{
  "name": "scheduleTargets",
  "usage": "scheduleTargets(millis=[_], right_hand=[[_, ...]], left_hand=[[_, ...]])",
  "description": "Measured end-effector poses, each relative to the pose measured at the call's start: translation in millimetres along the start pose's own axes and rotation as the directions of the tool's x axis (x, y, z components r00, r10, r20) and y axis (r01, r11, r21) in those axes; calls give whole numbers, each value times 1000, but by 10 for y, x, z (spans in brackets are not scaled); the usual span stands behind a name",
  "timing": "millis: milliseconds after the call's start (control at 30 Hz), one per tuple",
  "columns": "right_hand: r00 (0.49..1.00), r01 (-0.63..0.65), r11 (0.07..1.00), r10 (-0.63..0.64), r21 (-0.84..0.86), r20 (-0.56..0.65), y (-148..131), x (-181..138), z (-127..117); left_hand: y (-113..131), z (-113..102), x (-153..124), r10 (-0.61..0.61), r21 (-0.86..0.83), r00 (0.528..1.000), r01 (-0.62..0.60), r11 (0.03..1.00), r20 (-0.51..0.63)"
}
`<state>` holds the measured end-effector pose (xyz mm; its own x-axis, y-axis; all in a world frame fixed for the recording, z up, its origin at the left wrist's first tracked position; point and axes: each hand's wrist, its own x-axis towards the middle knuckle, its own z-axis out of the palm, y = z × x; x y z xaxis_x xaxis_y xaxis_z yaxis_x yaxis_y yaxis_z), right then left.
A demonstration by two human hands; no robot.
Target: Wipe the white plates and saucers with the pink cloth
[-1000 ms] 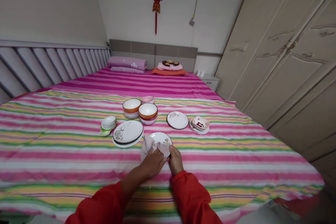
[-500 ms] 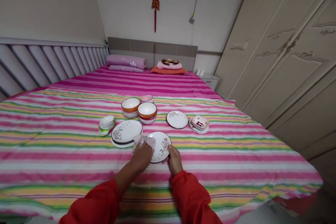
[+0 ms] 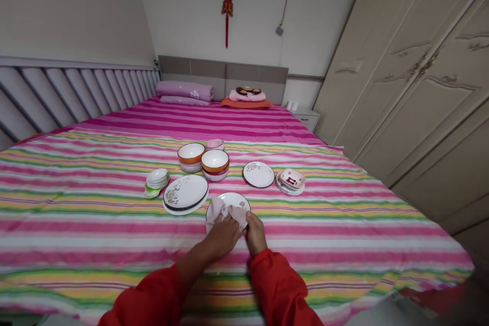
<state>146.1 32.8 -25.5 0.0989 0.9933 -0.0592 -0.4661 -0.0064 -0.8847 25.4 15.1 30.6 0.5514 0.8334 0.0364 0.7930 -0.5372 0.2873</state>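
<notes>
My left hand [image 3: 223, 237] grips a crumpled pale cloth [image 3: 225, 209] and presses it onto a round white plate [image 3: 236, 199] with a dark rim and a floral print. The cloth hides most of the plate's face. My right hand [image 3: 255, 234] holds the plate's near rim. The plate lies flat on a striped bedsheet [image 3: 114, 229], just to the right of a large oval plate [image 3: 185, 194].
Behind stand an orange-banded bowl [image 3: 191, 157], a second bowl [image 3: 215, 164], a small pink bowl [image 3: 214, 144], a round plate [image 3: 259, 174] and a stack topped by a square dish [image 3: 291, 180]. Small white dishes [image 3: 157, 179] sit at left. A wardrobe [image 3: 412, 86] stands right.
My left hand has moved right with the cloth, from the plate's left edge onto its face, covering the print. My right hand stays on the near rim.
</notes>
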Motion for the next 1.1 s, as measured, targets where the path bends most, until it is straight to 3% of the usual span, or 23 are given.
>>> scheduleTargets(millis=[133, 267, 400, 567, 733, 833, 1000, 1100], right_hand=[[1000, -11, 1000, 12, -23, 19, 7, -12, 13], [1000, -8, 1000, 9, -30, 24, 5, -21, 20], [1000, -8, 999, 8, -40, 9, -12, -23, 22], [1000, -26, 999, 27, -35, 12, -9, -7, 5], [999, -36, 999, 37, -22, 17, -1, 3, -10], [999, -39, 999, 39, -25, 18, -1, 6, -13], [1000, 1, 1000, -1, -17, 3, -6, -6, -11], [1000, 1, 1000, -1, -24, 14, -5, -18, -1]], left_hand=[[-118, 50, -324, 35, 31, 997, -33, 999, -67], [-304, 51, -447, -31, 152, 991, 51, 987, -132], [-396, -29, -306, -148, 194, 987, 159, 968, -66], [-332, -118, 49, -274, 143, 961, 267, 953, 29], [-187, -91, 332, -232, 97, 972, 227, 969, 41], [-89, -62, 331, -187, 73, 982, 184, 980, 39], [24, 11, -35, -26, -27, 996, 24, 999, -90], [15, 83, -319, -26, -92, 977, 6, 996, -210]])
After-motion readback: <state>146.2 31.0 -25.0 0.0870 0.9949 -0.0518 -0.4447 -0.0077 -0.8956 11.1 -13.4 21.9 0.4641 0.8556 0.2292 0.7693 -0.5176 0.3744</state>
